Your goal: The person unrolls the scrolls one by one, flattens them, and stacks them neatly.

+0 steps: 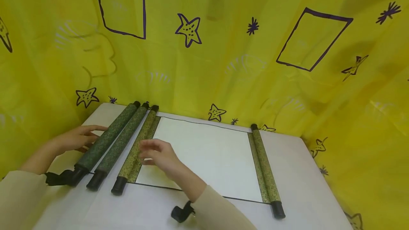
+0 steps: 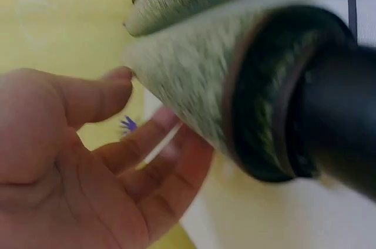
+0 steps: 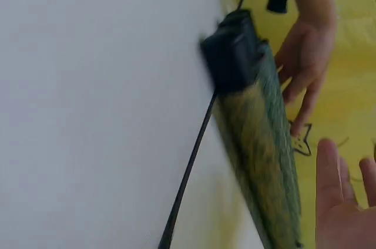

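A dark green rolled scroll [image 1: 107, 139] with black end knobs lies furthest left on the table, beside a second green roll [image 1: 123, 141]. My left hand [image 1: 76, 138] is at the outer side of the first roll, fingers loosely extended; in the left wrist view the fingertips [image 2: 197, 149] reach its edge, and whether they bear on it is unclear. To the right is an unrolled scroll with a blank white sheet [image 1: 207, 159] between a gold-green left roller [image 1: 129, 162] and a right roller [image 1: 265, 166]. Over the left roller, my right hand [image 1: 161, 155] hovers, relaxed and holding nothing.
A white table [image 1: 306, 184] carries the scrolls. Yellow cloth [image 1: 204, 66] with drawn stars and rectangles hangs behind it and at both sides. A black camera mount [image 1: 182, 212] is on the right wrist, another [image 1: 59, 178] on the left.
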The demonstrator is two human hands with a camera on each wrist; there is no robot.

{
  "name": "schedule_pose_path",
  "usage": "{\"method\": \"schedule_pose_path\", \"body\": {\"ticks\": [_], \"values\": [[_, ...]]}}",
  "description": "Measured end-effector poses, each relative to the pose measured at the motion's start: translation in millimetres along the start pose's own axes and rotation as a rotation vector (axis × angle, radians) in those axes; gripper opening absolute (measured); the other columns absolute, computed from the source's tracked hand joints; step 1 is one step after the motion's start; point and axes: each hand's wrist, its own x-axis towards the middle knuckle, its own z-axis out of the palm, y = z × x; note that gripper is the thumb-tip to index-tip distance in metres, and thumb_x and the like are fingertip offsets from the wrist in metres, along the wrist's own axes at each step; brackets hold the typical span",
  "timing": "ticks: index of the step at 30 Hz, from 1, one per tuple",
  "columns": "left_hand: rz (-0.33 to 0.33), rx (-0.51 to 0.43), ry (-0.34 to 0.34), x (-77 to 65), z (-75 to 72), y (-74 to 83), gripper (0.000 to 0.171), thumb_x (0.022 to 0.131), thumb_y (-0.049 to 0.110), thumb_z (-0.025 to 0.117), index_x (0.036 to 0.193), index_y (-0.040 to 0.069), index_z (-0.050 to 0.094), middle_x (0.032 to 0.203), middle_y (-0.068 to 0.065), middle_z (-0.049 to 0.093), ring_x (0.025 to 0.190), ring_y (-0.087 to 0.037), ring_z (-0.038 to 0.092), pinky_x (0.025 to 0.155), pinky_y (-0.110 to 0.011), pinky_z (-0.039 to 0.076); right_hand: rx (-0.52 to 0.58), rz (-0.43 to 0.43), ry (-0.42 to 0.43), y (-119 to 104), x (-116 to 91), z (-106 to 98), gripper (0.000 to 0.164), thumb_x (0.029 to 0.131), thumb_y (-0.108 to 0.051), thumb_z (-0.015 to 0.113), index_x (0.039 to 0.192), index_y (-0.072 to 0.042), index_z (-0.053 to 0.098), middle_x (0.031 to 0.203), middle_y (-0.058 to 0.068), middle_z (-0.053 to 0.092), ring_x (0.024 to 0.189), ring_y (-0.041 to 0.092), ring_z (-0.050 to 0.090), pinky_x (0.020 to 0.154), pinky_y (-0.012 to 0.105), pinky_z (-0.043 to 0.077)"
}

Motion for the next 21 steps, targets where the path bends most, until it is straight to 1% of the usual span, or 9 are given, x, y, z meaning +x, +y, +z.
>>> {"method": "schedule_pose_path", "body": {"ticks": [3, 6, 8, 11, 14, 16, 18, 19, 21], "values": [[-0.032, -0.026, -0.038, 2.6, -2.7, -4.5, 0.060, 0.106, 0.016, 0.046, 0.155, -0.002, 0.017, 0.138, -0.043, 0.041, 0.104, -0.025, 0.060, 0.082, -0.042, 0.056, 0.248, 0.074, 0.043, -2, 27, 26, 0.040, 0.098, -0.006, 0.059, 0.139, -0.005, 0.057, 0.136, 0.021, 0.057, 0.124, 0.039, 0.058, 0.100, 0.041, 0.051], [-0.061, -0.038, -0.069, 3.4, -2.7, -5.6, 0.067, 0.106, 0.021, 0.049, 0.157, -0.001, 0.011, 0.140, -0.042, 0.040, 0.116, -0.038, 0.057, 0.090, -0.051, 0.054, 0.395, 0.138, 0.047, -3, 45, 44, 0.048, 0.098, -0.007, 0.057, 0.146, -0.006, 0.049, 0.148, 0.027, 0.043, 0.137, 0.045, 0.042, 0.112, 0.048, 0.038], [-0.071, -0.057, -0.086, 4.6, -1.3, -6.0, 0.071, 0.105, 0.023, 0.050, 0.157, -0.002, 0.009, 0.140, -0.041, 0.040, 0.118, -0.040, 0.055, 0.092, -0.054, 0.053, 0.445, 0.169, 0.066, -2, 55, 52, 0.054, 0.096, -0.007, 0.057, 0.149, -0.007, 0.046, 0.153, 0.031, 0.031, 0.142, 0.049, 0.031, 0.116, 0.052, 0.030], [-0.091, -0.088, -0.100, 8.0, 0.5, -5.9, 0.073, 0.104, 0.025, 0.053, 0.158, 0.000, 0.010, 0.137, -0.035, 0.046, 0.116, -0.034, 0.055, 0.092, -0.053, 0.052, 0.492, 0.210, 0.087, 1, 65, 60, 0.063, 0.092, -0.006, 0.059, 0.153, -0.008, 0.039, 0.158, 0.036, 0.013, 0.145, 0.055, 0.014, 0.119, 0.057, 0.020], [-0.095, -0.100, -0.113, 12.2, 2.9, -6.2, 0.076, 0.103, 0.027, 0.054, 0.159, 0.001, 0.008, 0.139, -0.036, 0.044, 0.119, -0.038, 0.053, 0.093, -0.054, 0.052, 0.550, 0.233, 0.086, 3, 68, 62, 0.068, 0.092, -0.005, 0.058, 0.156, -0.009, 0.034, 0.159, 0.038, 0.002, 0.145, 0.058, 0.005, 0.119, 0.058, 0.016], [-0.093, -0.106, -0.124, 13.8, 2.8, -6.7, 0.079, 0.104, 0.026, 0.054, 0.159, 0.002, 0.003, 0.143, -0.041, 0.036, 0.124, -0.046, 0.048, 0.093, -0.056, 0.051, 0.589, 0.225, 0.061, 2, 67, 62, 0.070, 0.093, -0.004, 0.057, 0.157, -0.009, 0.029, 0.159, 0.038, -0.001, 0.146, 0.057, 0.002, 0.119, 0.058, 0.018], [-0.100, -0.123, -0.141, 13.8, 1.6, -6.5, 0.082, 0.104, 0.027, 0.053, 0.159, 0.005, -0.004, 0.149, -0.044, 0.022, 0.132, -0.054, 0.038, 0.096, -0.061, 0.048, 0.618, 0.207, 0.030, -2, 65, 61, 0.071, 0.094, -0.004, 0.057, 0.158, -0.007, 0.026, 0.159, 0.038, 0.000, 0.146, 0.057, 0.002, 0.119, 0.057, 0.021], [-0.102, -0.135, -0.146, 12.9, 1.0, -5.3, 0.084, 0.104, 0.026, 0.053, 0.159, 0.007, -0.007, 0.153, -0.044, 0.013, 0.134, -0.059, 0.031, 0.097, -0.065, 0.045, 0.621, 0.195, 0.012, -4, 62, 60, 0.071, 0.094, -0.004, 0.056, 0.158, -0.007, 0.025, 0.159, 0.037, 0.002, 0.146, 0.056, 0.004, 0.118, 0.056, 0.022], [-0.092, -0.192, -0.151, 9.3, 1.4, -1.8, 0.084, 0.104, 0.025, 0.052, 0.159, 0.014, -0.011, 0.157, -0.039, -0.008, 0.139, -0.064, 0.011, 0.101, -0.076, 0.030, 0.619, 0.178, -0.006, -8, 57, 57, 0.068, 0.095, -0.004, 0.055, 0.157, -0.007, 0.029, 0.159, 0.034, 0.011, 0.147, 0.052, 0.012, 0.118, 0.055, 0.026]]}}
